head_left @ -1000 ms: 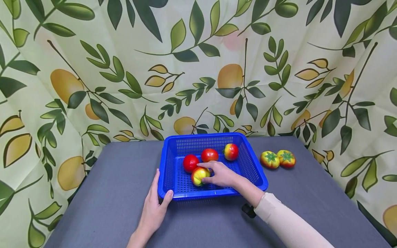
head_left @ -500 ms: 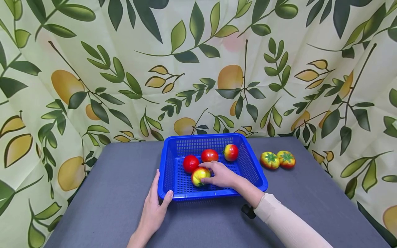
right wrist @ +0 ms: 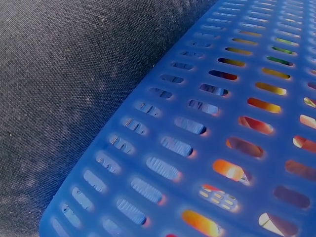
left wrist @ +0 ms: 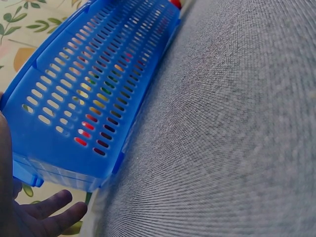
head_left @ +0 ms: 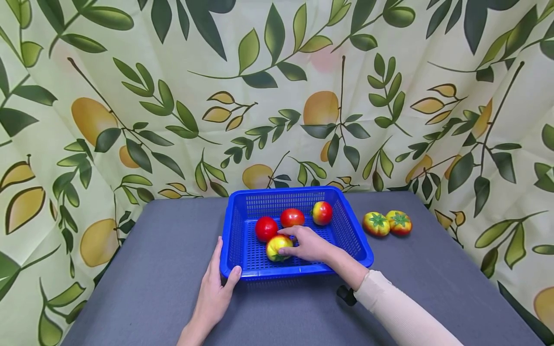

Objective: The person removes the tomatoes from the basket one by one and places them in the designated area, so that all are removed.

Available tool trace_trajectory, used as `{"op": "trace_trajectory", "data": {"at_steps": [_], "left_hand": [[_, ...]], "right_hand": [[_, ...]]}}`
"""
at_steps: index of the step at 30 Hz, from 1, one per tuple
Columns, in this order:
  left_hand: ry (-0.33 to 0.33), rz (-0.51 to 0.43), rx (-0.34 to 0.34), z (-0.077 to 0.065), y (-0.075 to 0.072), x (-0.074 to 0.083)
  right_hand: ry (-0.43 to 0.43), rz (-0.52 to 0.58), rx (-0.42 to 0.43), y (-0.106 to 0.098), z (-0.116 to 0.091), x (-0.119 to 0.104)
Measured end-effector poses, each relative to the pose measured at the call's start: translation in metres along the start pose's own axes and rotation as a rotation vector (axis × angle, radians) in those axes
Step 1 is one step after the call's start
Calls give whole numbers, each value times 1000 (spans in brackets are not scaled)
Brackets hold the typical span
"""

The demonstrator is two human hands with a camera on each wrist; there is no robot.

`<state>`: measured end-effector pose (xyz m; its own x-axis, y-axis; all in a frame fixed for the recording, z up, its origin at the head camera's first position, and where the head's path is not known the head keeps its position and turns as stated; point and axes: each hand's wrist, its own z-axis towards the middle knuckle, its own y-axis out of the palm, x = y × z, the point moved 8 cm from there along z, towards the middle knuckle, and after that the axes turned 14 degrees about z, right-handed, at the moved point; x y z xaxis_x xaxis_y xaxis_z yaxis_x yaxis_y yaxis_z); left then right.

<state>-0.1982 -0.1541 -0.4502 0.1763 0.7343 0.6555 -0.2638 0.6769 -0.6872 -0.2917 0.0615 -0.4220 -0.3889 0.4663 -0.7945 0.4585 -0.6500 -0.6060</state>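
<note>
A blue basket with slotted walls stands on the table. My left hand holds its near left corner, thumb on the front rim and fingers along the left side; in the left wrist view, two of these fingers stick out past the wall. Inside the basket, my right hand grips a yellow-and-red fruit between thumb and fingers, with some green at its underside. Two red tomatoes lie just behind it. A red-and-yellow fruit rests toward the far right corner.
Two yellow-and-red fruits with green star-shaped tops lie side by side on the grey table, right of the basket. A leaf-patterned cloth hangs behind and at both sides. Something small and black shows under the right wrist.
The fruit in my right hand has tipped and shifted slightly toward me, so more of its green underside shows. My left hand and the basket have stayed in place.
</note>
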Motion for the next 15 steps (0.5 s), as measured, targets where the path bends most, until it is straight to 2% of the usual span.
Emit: {"op": "trace_trajectory", "data": {"at_steps": [15], "left_hand": [[-15, 7, -11, -1, 2, -1]], "right_hand": [[-1, -19, 25, -1, -1, 0]]}}
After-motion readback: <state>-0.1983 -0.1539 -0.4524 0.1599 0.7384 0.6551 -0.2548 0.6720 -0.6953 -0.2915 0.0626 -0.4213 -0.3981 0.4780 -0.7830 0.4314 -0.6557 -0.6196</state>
